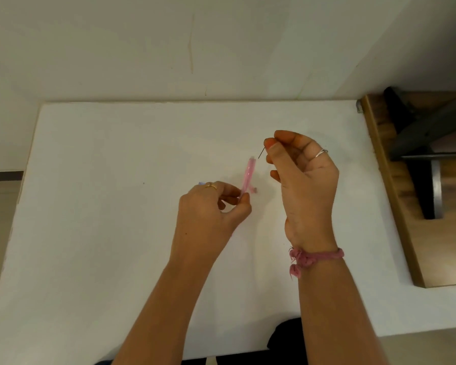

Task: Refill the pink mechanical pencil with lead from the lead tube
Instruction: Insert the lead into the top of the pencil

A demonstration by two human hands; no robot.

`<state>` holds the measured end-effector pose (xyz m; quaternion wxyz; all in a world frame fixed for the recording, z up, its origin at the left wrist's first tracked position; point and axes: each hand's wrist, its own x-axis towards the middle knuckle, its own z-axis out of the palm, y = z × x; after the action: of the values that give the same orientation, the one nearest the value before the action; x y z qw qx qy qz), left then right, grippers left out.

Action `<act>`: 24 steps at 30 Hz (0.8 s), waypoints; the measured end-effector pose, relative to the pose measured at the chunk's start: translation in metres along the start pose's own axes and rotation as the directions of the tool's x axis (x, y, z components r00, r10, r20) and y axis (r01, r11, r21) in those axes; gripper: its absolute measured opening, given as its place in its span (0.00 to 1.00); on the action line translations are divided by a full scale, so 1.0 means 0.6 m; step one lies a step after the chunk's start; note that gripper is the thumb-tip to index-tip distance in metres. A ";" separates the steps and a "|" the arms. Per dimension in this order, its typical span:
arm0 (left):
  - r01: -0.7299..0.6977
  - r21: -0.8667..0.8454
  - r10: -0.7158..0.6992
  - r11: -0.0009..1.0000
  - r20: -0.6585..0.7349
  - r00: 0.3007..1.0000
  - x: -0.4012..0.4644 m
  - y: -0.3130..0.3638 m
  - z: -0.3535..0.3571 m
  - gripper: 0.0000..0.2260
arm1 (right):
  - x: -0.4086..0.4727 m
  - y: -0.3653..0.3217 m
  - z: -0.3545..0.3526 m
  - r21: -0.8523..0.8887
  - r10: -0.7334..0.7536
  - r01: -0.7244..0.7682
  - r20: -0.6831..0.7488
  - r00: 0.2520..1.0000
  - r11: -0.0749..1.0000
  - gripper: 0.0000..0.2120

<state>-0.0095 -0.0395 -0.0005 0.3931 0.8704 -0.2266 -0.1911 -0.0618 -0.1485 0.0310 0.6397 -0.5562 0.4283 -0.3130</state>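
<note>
My left hand [211, 206] pinches the lower part of the pink mechanical pencil [247, 175], which stands tilted above the white table with its upper end pointing up and away from me. My right hand [303, 177] is raised to the right of the pencil, thumb and forefinger pinching a thin dark lead [261, 153] that hangs down a short way from the fingertips. The lead's tip is slightly right of and level with the pencil's upper end, not touching it. A small pink piece [253, 190] lies on the table beside the pencil. A bluish bit [201, 183] shows behind my left hand.
The white table [116, 206] spreads out on all sides of my hands. A wooden surface [395, 196] with a dark metal frame [432, 133] borders it on the right. A white wall rises behind.
</note>
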 end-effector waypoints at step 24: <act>-0.209 0.026 0.211 0.977 -0.133 0.968 -0.002 0.004 -0.015 0.06 | -0.001 -0.016 0.001 0.055 -0.205 0.203 0.036 0.978 0.978 0.08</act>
<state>-0.0065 -0.0350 0.0071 0.4206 0.8546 -0.2916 -0.0880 -0.0610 -0.1492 0.0404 0.6269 -0.5870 0.3478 -0.3761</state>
